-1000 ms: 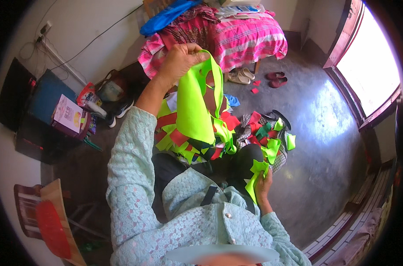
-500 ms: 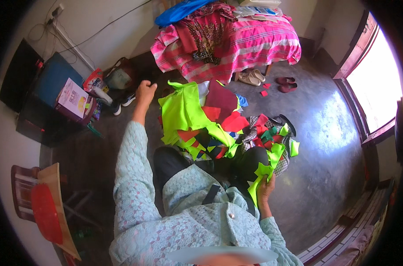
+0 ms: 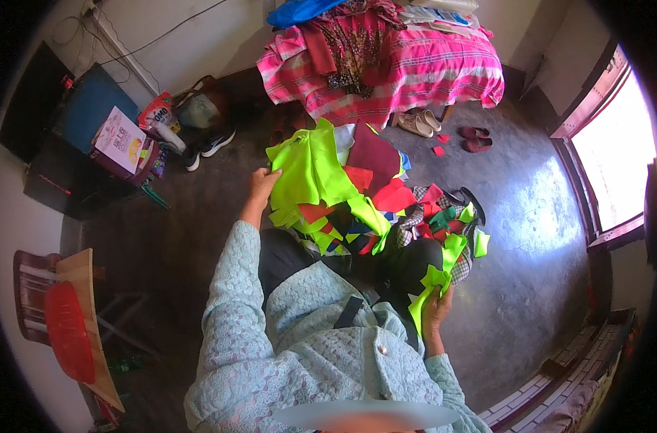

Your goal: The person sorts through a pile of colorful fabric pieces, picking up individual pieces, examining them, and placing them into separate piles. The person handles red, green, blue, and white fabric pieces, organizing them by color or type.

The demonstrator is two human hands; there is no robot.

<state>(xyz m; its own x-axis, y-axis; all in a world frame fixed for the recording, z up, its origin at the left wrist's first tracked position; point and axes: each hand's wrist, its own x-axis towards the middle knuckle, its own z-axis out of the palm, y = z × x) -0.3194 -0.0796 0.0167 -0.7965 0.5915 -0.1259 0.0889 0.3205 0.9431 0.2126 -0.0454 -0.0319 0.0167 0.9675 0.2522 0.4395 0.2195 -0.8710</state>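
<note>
The left hand has its fingers bent at the near left edge of a large yellow-green cloth; whether they pinch it or only touch it, I cannot tell. The right hand is closed around a jagged yellow-green strip, whose tail hangs down beside that hand.

The large cloth lies ahead and to the right of the left hand, on top of a heap of scraps. For clean handling, a pinch right at a free edge seems best, lifting the cloth upward so that the loose pieces beneath do not come along. A light, steady right-hand grip should keep the strip from slipping.

Between the hands, red scraps and a maroon cloth crowd against the large cloth and could snag or slide with it. Just ahead of the right hand, a checked cloth bears more small pieces, and a knee rises between the hands, narrowing the way across. Well beyond both hands are pale shoes and a bed with a pink cover; far left of the left hand stands a wooden chair.
</note>
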